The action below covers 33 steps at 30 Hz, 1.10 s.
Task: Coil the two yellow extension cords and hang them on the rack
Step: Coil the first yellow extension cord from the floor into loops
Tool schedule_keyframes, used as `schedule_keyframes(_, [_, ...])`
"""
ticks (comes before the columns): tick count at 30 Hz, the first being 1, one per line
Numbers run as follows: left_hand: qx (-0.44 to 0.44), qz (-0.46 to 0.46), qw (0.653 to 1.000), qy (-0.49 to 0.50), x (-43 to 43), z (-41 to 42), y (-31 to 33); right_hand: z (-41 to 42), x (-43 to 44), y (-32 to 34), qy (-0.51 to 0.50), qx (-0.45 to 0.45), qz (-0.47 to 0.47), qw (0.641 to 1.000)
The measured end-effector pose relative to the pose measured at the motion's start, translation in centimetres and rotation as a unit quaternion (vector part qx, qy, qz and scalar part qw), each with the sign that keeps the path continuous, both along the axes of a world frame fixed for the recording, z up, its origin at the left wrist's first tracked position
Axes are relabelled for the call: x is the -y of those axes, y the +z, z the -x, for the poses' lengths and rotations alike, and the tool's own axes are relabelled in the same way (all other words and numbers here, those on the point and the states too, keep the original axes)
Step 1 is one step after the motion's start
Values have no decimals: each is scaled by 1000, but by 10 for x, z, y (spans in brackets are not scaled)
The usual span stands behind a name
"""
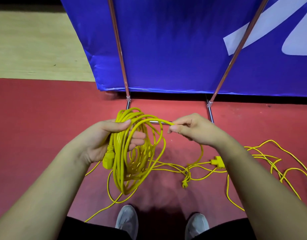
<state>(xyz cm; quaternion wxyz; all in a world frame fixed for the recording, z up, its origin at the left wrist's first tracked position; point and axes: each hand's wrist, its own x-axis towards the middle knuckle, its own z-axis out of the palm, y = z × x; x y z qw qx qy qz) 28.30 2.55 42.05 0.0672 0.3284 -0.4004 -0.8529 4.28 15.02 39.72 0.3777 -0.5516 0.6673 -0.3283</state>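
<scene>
While the left hand (104, 139) grips the coil (132, 163) near its top, thumb pressed over the bundled loops and the other fingers curled underneath and poking out through the middle, the right hand (192, 129) pinches a single strand (159, 121) between thumb and forefinger, with the rest of its fingers loosely curled behind. That strand arcs from the pinch straight over to the left thumb. A chunky plug (107, 160) hangs just below the left fingers, against the palm and half covered by loops. The coil dangles down from the left fingers, and I can't tell if its bottom touches the floor (36, 118). Below and to the right of the right fingers, loose cord (263, 156) sprawls about with a socket block (217, 162) and a small plug (184, 184) next to a tangle. Honestly no idea which run belongs to which cord. Beyond the fingers is the rack (236, 49), tops of its poles cut off, its low bar mostly hidden behind the strand and right fingertips. Behind the poles is a blue banner (166, 40). Shoes (126, 219) are cropped at the bottom edge.
</scene>
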Motion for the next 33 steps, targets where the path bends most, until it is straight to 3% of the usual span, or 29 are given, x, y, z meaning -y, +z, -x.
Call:
schedule_keyframes(6, [-14,18,994,-104,-13,8,-1,-44,11,18,93,-45,37,994])
schedule_keyframes(11, [-33,-7,995,-92,-13,8,-7,-46,11,20,53,-68,57,995])
schedule_keyframes(15, [-79,-31,995,-57,-2,5,-5,-10,5,-19,55,-109,-19,992])
schedule_keyframes(18, [-78,-20,996,-37,6,0,-5,19,-6,-48,29,-53,-79,995])
schedule_keyframes(21, [-29,17,997,-69,6,-2,-8,23,-5,-56,-61,21,-32,997])
schedule_keyframes(26, [-3,-12,996,-88,-1,2,-11,2,15,-54,-125,20,42,991])
schedule_keyframes(30, [-62,-35,993,-90,0,-2,-9,-4,25,-64,-128,-6,71,989])
schedule_keyframes(33, [-150,-74,984,-54,4,-4,0,9,20,-92,-81,-65,0,995])
